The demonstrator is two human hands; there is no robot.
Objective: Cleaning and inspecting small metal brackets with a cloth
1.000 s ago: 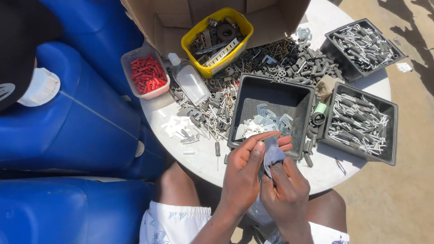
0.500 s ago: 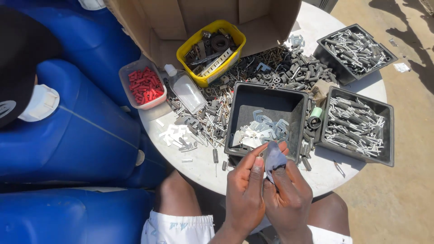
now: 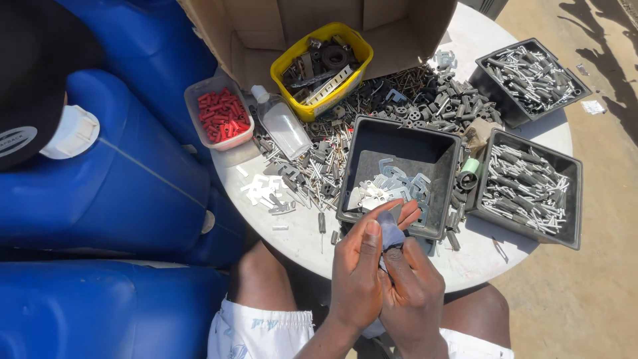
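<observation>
My left hand [image 3: 357,272] and my right hand [image 3: 413,292] are pressed together over my lap, at the near edge of a round white table [image 3: 299,236]. Between their fingers is a small grey-blue piece [image 3: 391,234], pinched from both sides; most of it is hidden by the fingers. Just beyond the fingertips stands a dark square tray [image 3: 372,143] holding several flat pale metal clips [image 3: 389,186].
Two more dark trays [image 3: 571,193] [image 3: 488,63] hold grey metal pins. A yellow tub [image 3: 289,63] of parts sits in a cardboard box [image 3: 266,26]. A clear tub of red pieces [image 3: 219,114], a small bottle [image 3: 282,123] and loose metal parts cover the table. Blue drums [image 3: 113,193] stand at left.
The view has shifted slightly. My hands have stayed together at the table edge, still working the small grey-blue piece between the fingers.
</observation>
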